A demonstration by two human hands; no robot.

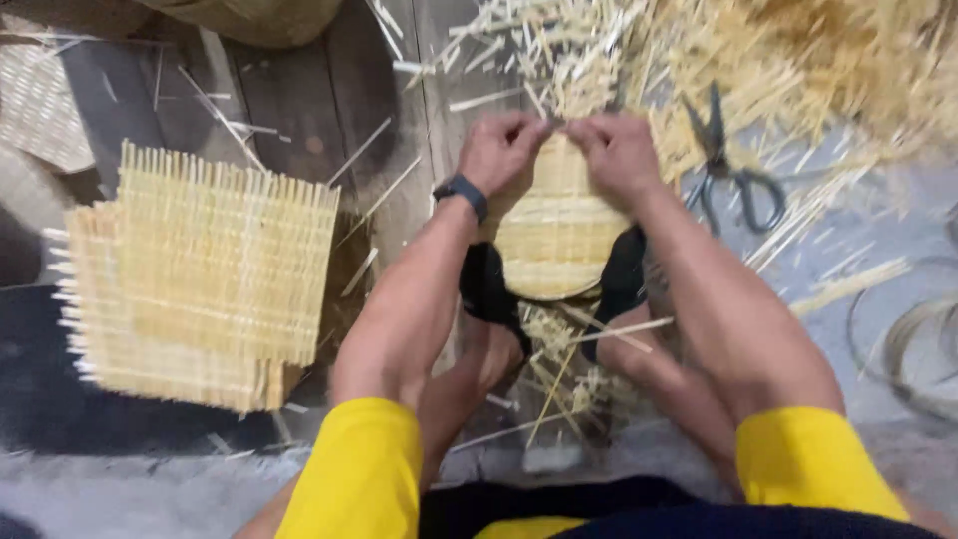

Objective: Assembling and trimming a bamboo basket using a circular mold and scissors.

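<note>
1. At the far left we are seeing a stack of square woven bamboo mats (205,274) lying flat on the dark wooden floor (299,100), the top mat offset from the one beneath it, with loose splint ends sticking out along their edges.
2. Just right of the mats, thin loose bamboo strips (384,195) are lying scattered over the floor boards.
3. The left hand (502,150), with a dark wristband (461,195) on its wrist, is pinching the upper edge of a small woven bamboo basket (559,235), fingers closed together on the weave.
4. The basket is sitting in the centre, between the two forearms, and it is being steadied from below by the person's feet in dark footwear (489,289).
5. The right hand (619,155) is gripping the same upper edge just beside the left hand, fingertips pressed together on the splints; the view is blurred there, so we are not able to tell which strand each hand is holding.
6. Right of the hands, black scissors (733,165) are lying on the ground beside a large heap of bamboo splints (798,60).
7. At the far right edge, coiled hoops (913,344) are resting on the grey floor.
</note>
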